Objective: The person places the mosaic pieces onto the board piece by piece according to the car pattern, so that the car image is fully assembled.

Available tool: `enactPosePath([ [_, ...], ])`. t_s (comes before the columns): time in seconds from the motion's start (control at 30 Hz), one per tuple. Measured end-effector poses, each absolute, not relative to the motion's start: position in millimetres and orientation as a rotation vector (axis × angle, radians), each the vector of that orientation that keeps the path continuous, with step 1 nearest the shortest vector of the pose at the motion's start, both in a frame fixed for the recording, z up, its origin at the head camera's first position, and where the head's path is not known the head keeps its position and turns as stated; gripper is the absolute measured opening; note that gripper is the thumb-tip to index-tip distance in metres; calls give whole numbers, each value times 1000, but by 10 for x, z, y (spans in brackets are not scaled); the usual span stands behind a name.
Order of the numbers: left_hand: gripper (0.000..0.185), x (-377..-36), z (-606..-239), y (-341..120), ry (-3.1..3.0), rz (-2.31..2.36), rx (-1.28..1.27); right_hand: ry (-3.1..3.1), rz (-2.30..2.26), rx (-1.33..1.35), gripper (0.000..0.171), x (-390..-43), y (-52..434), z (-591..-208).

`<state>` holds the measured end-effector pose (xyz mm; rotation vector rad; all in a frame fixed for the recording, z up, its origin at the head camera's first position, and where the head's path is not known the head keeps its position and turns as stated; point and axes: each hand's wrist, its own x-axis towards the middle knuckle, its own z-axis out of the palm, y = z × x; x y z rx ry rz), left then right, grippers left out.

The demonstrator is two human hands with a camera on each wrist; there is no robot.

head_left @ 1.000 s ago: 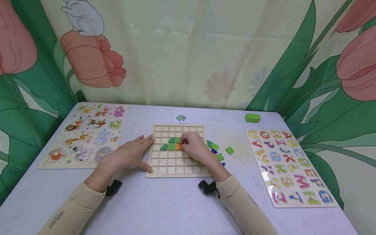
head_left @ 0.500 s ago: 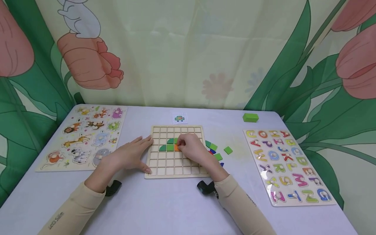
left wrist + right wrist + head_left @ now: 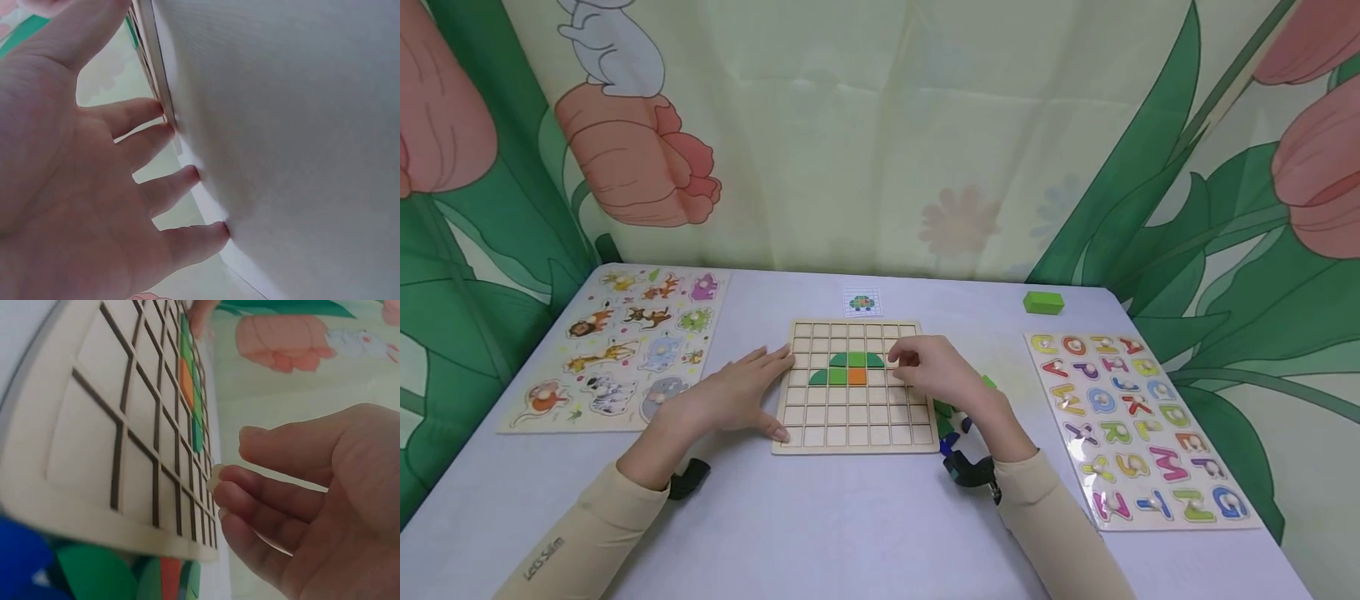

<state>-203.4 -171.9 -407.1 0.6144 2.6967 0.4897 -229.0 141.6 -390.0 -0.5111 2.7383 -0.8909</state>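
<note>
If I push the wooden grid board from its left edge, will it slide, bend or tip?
The wooden grid board looks rigid and flat, so it probably slides without bending. Lying low on the table, it seems unlikely to tip. The left hand bracing its edge suggests it shifts easily.

Puzzle boards (image 3: pixel 853 387) on grey table (image 3: pixel 820 525)

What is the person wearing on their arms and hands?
Both arms are in long beige sleeves; the left sleeve has small dark lettering near the forearm. A black strap-on device sits at the left wrist, and another black one at the right wrist. The left hand and right hand are bare, without gloves.
</note>
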Motion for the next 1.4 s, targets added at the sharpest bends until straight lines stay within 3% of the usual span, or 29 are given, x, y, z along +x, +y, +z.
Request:
enactPosePath([
  [0.57,118,-2047,-4091,-1745,2694,500,621,2678,-639,-409,7,-2278,1806,-3847],
  [1.4,119,-2056,-4130,-1760,2703,490,631,2693,-508,-323,7,-2277,1765,-3873],
])
